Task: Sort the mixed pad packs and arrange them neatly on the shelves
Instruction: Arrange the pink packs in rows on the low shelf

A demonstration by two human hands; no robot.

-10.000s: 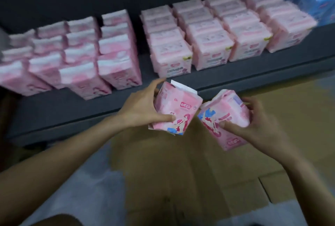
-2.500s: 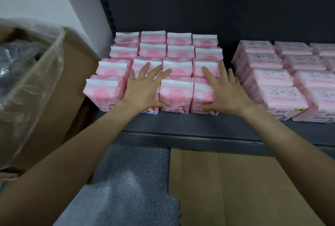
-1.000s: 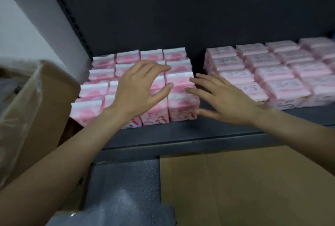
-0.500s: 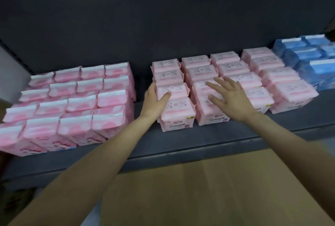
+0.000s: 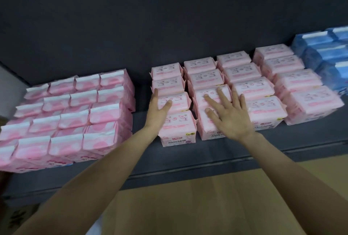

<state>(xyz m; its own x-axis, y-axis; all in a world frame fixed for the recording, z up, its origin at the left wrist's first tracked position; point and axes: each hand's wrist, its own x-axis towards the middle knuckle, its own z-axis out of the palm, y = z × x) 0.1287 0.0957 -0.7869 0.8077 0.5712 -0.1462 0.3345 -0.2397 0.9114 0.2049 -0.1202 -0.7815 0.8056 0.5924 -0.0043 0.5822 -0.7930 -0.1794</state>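
Dark shelf (image 5: 216,152) carrying three blocks of pad packs: bright pink packs (image 5: 75,118) at left, pale pink packs (image 5: 243,88) in the middle, blue packs (image 5: 327,54) at far right. Left hand (image 5: 157,114), fingers straight, lies against the left side of the pale pink block, thumb on top. Right hand (image 5: 230,117) rests flat, fingers spread and released, on the second column.

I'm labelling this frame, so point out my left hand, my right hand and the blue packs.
left hand (image 5: 157,117), head view, on the back of the hand.
right hand (image 5: 232,117), head view, on the back of the hand.
blue packs (image 5: 327,54), head view, on the top of a middle pack.
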